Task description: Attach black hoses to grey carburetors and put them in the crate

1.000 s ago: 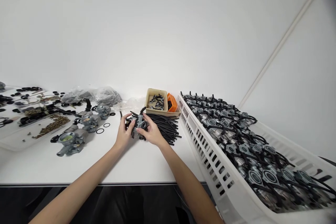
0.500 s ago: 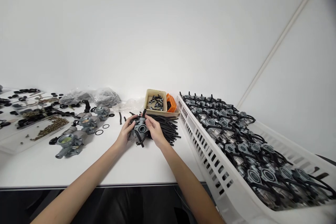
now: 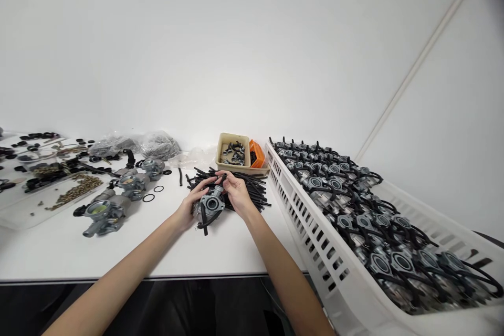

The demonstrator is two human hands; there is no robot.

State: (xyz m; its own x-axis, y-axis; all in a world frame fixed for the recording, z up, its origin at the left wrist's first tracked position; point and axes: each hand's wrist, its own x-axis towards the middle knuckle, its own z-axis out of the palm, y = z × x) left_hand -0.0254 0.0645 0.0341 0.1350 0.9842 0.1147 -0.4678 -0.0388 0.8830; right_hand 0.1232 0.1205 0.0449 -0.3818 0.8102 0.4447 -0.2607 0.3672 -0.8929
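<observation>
A few carburetors (image 3: 106,220) are sitting off left, the person's left hand (image 3: 191,205) is gripping another carb (image 3: 212,211) over the white table (image 3: 220,257), the right hand (image 3: 237,192) is pinching its top hose (image 3: 223,178) by some black tubes (image 3: 255,189), and a white crate (image 3: 342,294) is standing far right.

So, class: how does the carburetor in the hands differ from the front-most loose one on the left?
The held carburetor sits between the left hand and right hand; the loose carburetor lies untouched on the table. The held one's round opening faces the viewer, dark inside; the loose one's wide mouth faces upward, yellow-green inside. Both have grey metal bodies.
</observation>
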